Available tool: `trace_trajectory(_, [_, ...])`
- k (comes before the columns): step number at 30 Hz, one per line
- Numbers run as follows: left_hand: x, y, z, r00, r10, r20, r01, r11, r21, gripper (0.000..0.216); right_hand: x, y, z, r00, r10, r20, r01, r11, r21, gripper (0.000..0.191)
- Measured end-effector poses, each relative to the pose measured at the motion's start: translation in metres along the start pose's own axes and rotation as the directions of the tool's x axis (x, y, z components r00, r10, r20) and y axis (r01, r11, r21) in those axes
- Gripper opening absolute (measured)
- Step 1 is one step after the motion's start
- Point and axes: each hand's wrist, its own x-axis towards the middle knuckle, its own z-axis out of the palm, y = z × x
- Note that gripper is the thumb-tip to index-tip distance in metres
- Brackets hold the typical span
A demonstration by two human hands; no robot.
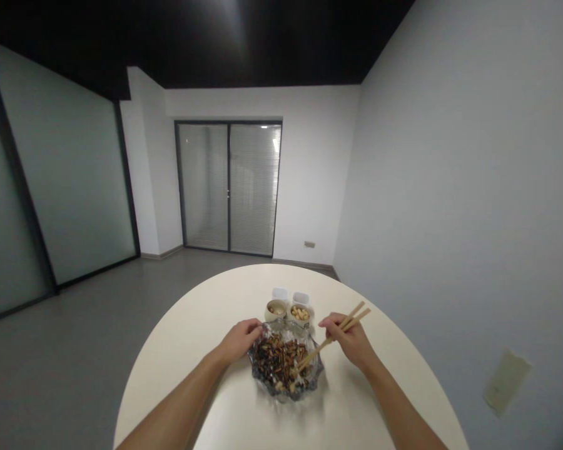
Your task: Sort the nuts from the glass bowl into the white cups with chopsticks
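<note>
A clear glass bowl (315,370) with a wavy rim stands on the table, holding a mix of dark and reddish-brown dried pieces (281,357) with some pale bits among them. My left hand (242,339) grips the bowl's upper left rim, fingers curled against it. In my right hand (349,340) is a pair of wooden chopsticks (316,352), closed in the fingers at the bowl's right. Their tips reach down into the mix at the right side. Whether they pinch a piece is too small to tell.
Behind the bowl stand two small cups: the left cup (276,310) has a few pieces in it, and the right cup (300,314) holds pale nut-like pieces. Two white containers (279,293) sit farther back. The round cream table (182,337) is close to a right-hand wall (460,187).
</note>
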Motion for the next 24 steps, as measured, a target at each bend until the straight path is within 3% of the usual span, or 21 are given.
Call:
trace_trajectory(6, [0.000,-0.004,0.000,1.000,0.007,-0.001,-0.007,1.000,-0.006,0.036,0.002,-0.004,-0.001,0.998,-0.018,-0.052,0.018,1.000,-0.006,0.038])
trace_trajectory(17, [-0.001,0.000,-0.001,1.000,0.001,-0.003,-0.001,1.000,-0.016,0.035,0.009,0.011,0.005,0.937,-0.018,-0.349,0.040,0.998,0.055,0.048])
trace_trajectory(24, [-0.001,-0.001,0.000,1.000,-0.004,-0.002,0.004,1.000,-0.001,0.034,0.012,0.019,0.015,0.922,0.027,-0.386,0.014,0.994,0.105,0.052])
